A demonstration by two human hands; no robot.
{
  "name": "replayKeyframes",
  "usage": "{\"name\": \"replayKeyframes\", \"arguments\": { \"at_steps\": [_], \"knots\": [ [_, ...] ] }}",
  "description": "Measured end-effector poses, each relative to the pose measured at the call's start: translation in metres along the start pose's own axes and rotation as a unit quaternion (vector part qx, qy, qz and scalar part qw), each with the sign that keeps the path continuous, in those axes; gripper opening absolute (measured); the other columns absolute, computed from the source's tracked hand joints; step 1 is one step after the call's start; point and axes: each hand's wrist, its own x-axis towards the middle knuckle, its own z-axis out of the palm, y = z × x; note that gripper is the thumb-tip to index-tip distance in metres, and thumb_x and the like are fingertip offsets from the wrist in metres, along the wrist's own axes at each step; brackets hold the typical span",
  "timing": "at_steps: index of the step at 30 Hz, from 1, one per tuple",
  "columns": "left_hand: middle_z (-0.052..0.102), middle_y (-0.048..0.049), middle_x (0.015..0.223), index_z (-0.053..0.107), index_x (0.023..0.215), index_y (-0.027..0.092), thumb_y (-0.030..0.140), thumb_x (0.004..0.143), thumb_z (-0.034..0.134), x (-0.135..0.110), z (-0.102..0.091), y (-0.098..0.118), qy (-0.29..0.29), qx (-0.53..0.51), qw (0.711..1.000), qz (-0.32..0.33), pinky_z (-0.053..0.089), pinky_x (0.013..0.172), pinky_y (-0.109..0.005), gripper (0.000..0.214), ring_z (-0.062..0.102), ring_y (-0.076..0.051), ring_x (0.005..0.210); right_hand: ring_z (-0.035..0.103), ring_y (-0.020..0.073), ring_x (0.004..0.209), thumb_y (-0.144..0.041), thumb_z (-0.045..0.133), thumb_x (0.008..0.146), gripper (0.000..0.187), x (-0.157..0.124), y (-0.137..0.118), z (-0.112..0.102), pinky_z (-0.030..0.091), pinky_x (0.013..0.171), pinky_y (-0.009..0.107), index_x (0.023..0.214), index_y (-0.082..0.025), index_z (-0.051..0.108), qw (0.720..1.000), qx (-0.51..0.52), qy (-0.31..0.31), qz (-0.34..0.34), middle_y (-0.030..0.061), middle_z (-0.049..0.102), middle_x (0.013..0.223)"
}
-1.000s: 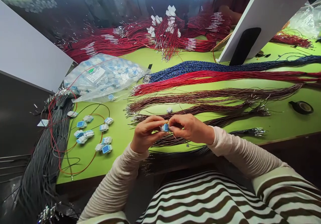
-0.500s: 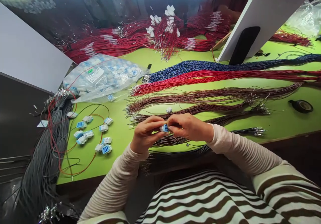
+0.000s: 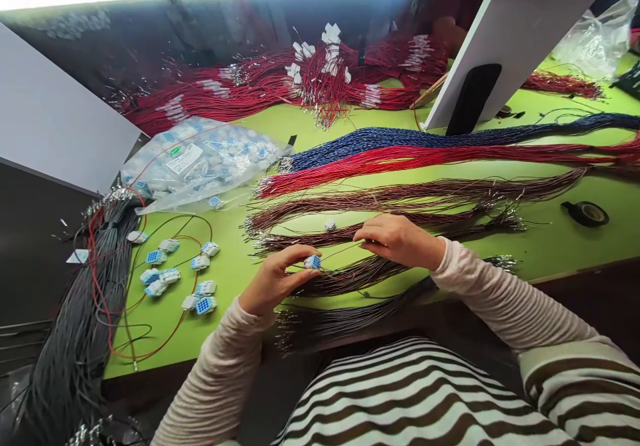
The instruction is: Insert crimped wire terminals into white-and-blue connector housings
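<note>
A small blue-and-white connector housing (image 3: 313,262) is pinched between the thumb and fingers of my left hand (image 3: 274,278), its blue face with rows of holes turned to the right. My right hand (image 3: 400,241) is closed on a thin wire (image 3: 341,251), which runs taut from the connector toward my right fingertips; its far end is hidden. Bundles of brown wires (image 3: 345,285) lie beneath and behind both hands. One loose pale connector (image 3: 330,225) rests on the green table just beyond my hands.
Several blue-and-white connectors (image 3: 205,305) lie at the left among looped wires. A clear bag of connectors (image 3: 200,159) stands behind them. Red wires (image 3: 390,158) and blue wires (image 3: 380,141) stretch across the back. Black tape (image 3: 585,214) lies at the right; grey wires (image 3: 75,313) hang off the left edge.
My right hand has drawn away to the right from the connector, with a wire now stretched between. My left hand, holding the connector, has shifted slightly left. The camera view has also shifted.
</note>
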Motion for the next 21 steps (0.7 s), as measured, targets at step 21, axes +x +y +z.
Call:
{"name": "replayKeyframes", "arguments": {
  "at_steps": [21],
  "knots": [
    [0.068,-0.0082,0.097,0.065,0.098,0.015,0.032,0.076,0.067,-0.011,0.002,-0.009,-0.022,-0.046,0.984,-0.170,0.050,0.078,-0.029,0.028,0.062,-0.017,0.085,0.058,0.0182,0.087,-0.028,0.043,0.095,0.030,0.071,-0.013,0.037,0.036,0.063,0.026,0.088,-0.014,0.068,0.965,-0.134,-0.196,0.110,0.0098,0.064,0.095]
  ]
}}
